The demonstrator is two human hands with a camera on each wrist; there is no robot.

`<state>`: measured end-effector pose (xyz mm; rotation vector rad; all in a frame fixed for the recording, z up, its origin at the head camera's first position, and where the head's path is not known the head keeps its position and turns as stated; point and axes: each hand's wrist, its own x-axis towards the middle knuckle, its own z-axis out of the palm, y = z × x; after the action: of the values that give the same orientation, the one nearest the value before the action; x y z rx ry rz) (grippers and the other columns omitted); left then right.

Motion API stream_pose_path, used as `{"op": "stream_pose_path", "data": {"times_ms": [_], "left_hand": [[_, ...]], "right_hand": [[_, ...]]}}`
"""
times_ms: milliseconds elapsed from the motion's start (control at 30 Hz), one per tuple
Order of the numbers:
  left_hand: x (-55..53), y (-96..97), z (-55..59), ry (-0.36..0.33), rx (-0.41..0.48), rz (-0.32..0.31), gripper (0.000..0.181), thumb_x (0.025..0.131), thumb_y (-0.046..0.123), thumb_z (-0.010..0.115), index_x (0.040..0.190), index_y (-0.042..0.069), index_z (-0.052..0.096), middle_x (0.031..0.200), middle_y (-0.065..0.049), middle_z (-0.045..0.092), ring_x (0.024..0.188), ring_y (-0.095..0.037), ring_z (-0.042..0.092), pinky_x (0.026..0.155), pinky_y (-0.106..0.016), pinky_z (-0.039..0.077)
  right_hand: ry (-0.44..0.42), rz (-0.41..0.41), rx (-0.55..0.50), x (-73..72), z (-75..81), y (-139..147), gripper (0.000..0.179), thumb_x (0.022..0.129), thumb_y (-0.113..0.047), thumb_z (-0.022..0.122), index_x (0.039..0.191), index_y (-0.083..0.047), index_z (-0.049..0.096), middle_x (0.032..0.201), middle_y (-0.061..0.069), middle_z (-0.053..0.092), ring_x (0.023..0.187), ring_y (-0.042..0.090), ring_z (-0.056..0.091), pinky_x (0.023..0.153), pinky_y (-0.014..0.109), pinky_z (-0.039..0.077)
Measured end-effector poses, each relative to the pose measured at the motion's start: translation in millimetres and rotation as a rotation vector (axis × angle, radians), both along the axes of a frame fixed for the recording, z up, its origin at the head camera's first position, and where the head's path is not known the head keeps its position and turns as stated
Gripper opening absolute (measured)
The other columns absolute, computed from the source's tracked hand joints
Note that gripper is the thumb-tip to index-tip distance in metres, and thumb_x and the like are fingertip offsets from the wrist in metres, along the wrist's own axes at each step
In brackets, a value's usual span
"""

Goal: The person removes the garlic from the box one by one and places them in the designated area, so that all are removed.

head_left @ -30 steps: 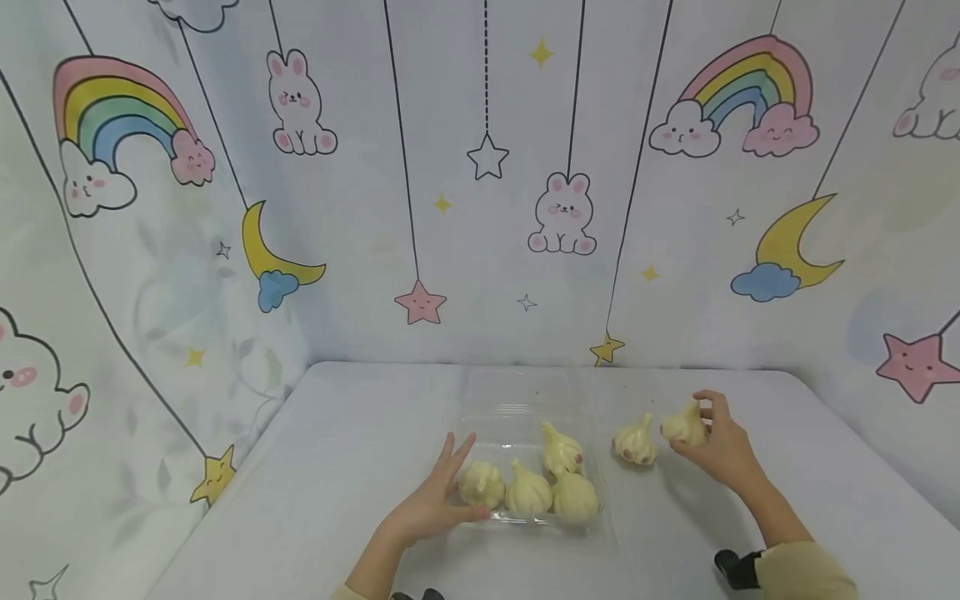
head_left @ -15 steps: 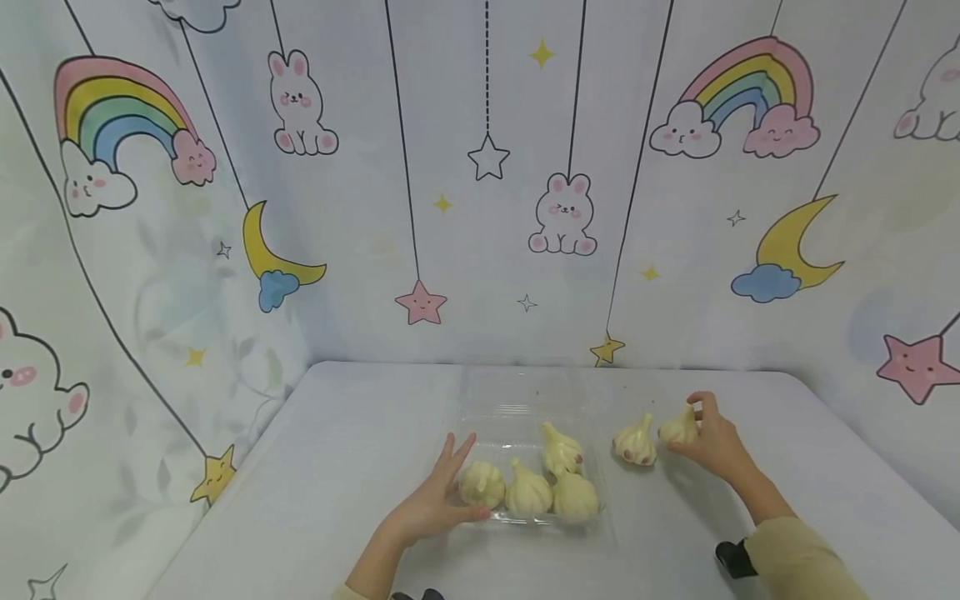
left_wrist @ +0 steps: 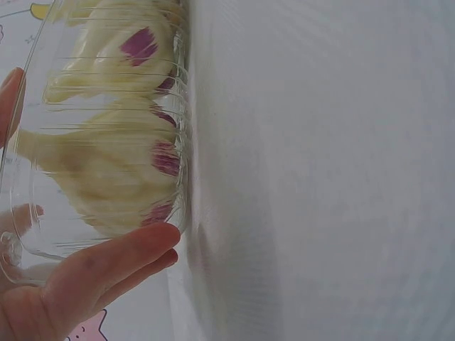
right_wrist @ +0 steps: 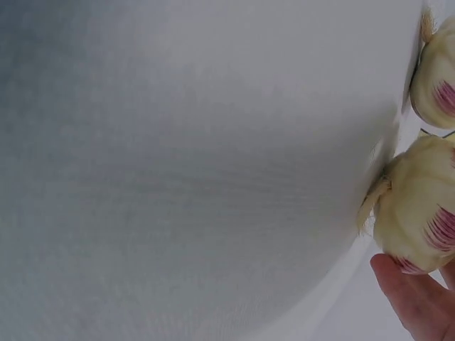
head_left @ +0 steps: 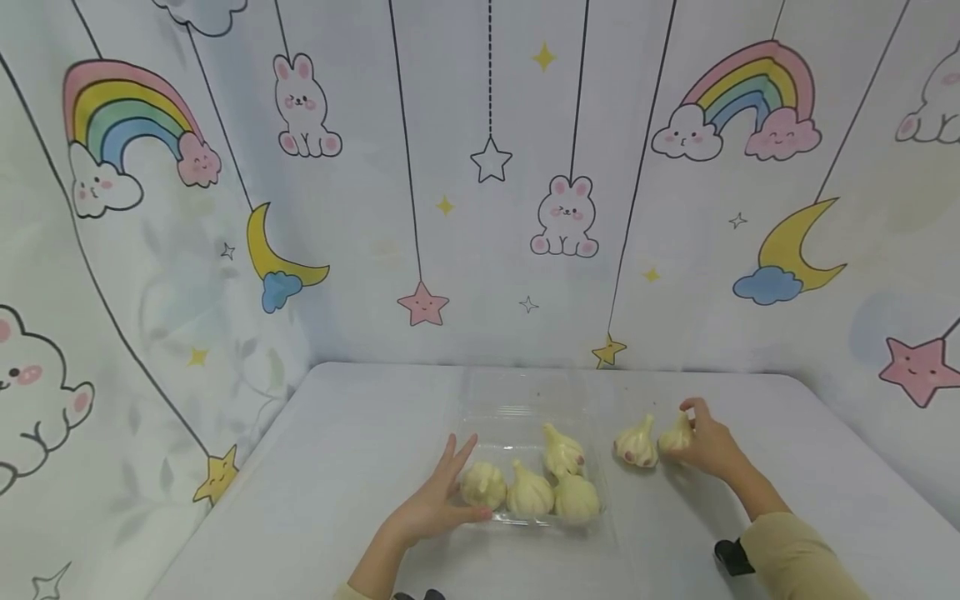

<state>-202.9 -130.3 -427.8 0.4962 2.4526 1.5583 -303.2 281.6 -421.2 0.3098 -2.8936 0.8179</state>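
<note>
A clear plastic box with its lid folded back holds several pale garlic bulbs with purple patches. My left hand spreads its fairly straight fingers along the box's left side, thumb at the front edge. Through the clear wall in the left wrist view, garlic bulbs show beside the fingers. To the right of the box, my right hand grips another garlic bulb, its root tuft low at the cloth. Just left of that one sits a loose garlic bulb.
A white cloth covers the table. Behind and at the sides hangs a curtain printed with rabbits, rainbows, moons and stars. A dark strap piece sits by the right sleeve.
My right hand has moved slightly left and lower with its garlic bulb, closer to the loose one. The left hand and box look the same.
</note>
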Motion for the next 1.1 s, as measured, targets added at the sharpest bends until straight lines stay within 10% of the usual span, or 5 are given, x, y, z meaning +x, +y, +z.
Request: {"op": "stream_pose_path", "data": {"times_ms": [1100], "left_hand": [[-2.1, -0.4, -2.9, -0.005, 0.001, -0.003, 0.099, 0.075, 0.025, 0.074, 0.148, 0.023, 0.007, 0.146, -0.025, -0.020, 0.122, -0.055, 0.027, 0.095, -0.064, 0.029]], "right_hand": [[-0.013, 0.076, 0.068, 16.2, 11.9, -5.3, 0.081, 0.071, -0.018, 0.077, 0.130, 0.007, 0.029, 0.113, 0.040, 0.048, 0.097, 0.054, 0.049, 0.067, 0.053, 0.049]]}}
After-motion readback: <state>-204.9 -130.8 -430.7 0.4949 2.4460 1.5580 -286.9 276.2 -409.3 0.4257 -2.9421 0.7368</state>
